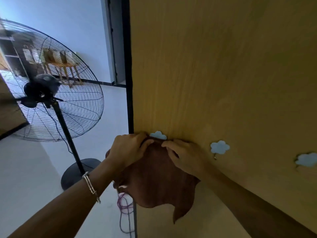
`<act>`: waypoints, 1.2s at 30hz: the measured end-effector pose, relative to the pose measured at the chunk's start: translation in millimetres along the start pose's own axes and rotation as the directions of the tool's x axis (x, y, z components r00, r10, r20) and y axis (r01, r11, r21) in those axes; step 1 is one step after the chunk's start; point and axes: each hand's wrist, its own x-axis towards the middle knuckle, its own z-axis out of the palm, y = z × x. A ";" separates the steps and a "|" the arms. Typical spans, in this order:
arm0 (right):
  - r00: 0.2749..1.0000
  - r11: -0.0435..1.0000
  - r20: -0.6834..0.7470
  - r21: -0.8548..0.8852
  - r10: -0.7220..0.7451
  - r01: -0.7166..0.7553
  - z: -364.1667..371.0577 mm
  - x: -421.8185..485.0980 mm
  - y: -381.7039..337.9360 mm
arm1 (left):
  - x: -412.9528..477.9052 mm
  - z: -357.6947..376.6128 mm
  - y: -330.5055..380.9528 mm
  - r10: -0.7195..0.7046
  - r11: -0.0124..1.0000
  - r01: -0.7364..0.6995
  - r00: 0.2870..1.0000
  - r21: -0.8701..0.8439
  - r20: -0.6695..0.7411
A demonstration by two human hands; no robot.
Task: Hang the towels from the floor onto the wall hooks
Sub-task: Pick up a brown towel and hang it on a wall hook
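A brown towel [159,179] hangs against the yellow wooden wall [223,74], its top edge bunched just below the leftmost blue cloud-shaped hook [158,135]. My left hand [128,150] grips the towel's top on the left, and my right hand [185,157] pinches it on the right, both right under that hook. Whether the towel is caught on the hook is hidden by my fingers. A second cloud hook [219,147] and a third cloud hook [307,159] sit further right on the wall, both bare.
A large black pedestal fan [56,93] stands on the pale floor to the left, its round base [80,172] near my left forearm. A purple cord [126,206] lies coiled below the towel. A black post [129,83] edges the wall. Wooden chairs [60,64] stand far behind.
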 end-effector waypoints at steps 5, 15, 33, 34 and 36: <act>0.998 0.996 -0.057 -0.094 -0.003 -0.002 4.1 3.6 -0.8 | 2.3 2.1 -7.2 0.077 0.997 -0.076 0.991 0.011 -0.109; 0.990 0.990 0.009 0.003 0.141 -0.141 16.2 -6.2 -16.7 | -3.3 15.3 -2.8 -0.177 0.981 0.194 0.933 -0.024 0.313; 0.882 0.844 0.217 0.265 0.419 -0.467 23.8 -11.1 -47.6 | -28.8 13.8 24.7 -0.013 0.929 0.066 0.989 -0.364 0.144; 0.859 0.801 0.221 0.313 0.461 -0.511 23.6 -11.3 -50.6 | -30.1 14.2 25.5 -0.072 0.898 0.130 0.986 -0.420 0.152; 0.807 0.694 0.229 0.417 0.545 -0.587 25.0 -12.0 -56.5 | -33.2 14.4 28.6 -0.175 0.834 0.234 0.971 -0.499 0.162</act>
